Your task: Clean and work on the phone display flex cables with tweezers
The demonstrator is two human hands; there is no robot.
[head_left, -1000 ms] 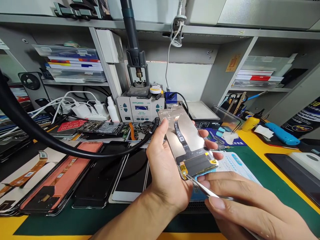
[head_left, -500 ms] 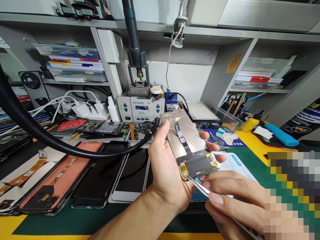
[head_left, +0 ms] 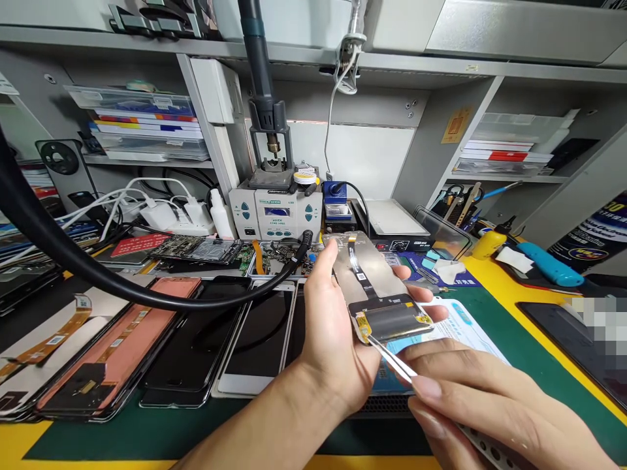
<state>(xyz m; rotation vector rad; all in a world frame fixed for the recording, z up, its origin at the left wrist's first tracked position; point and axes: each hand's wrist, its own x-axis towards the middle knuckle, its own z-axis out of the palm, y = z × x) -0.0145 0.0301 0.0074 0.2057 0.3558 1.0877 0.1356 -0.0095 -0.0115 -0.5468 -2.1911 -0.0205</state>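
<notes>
My left hand (head_left: 337, 326) is wrapped round a phone screen (head_left: 379, 267), held above the bench with its metallic back facing me. A black flex cable (head_left: 360, 269) runs down that back to a dark strip at the near end, which has gold patches at both corners. In my right hand (head_left: 480, 385) is a pair of metal tweezers (head_left: 393, 362), gripped between thumb and fingers. Their tips are at the gold patch (head_left: 362, 323) on the screen's near left corner; whether they pinch anything is too small to tell.
A thick black hose (head_left: 186, 301) arcs across the left. Several phone screens, among them a pink-backed one (head_left: 161, 307), lie on the green mat (head_left: 245, 427). Behind stand a hot-air station (head_left: 279, 215) and a yellow bottle (head_left: 490, 241). A dark phone (head_left: 553, 326) lies at right.
The screen has moved slightly right and tilted flatter, its far end now lower. My right hand has followed with the tweezers, their tips staying at the same corner.
</notes>
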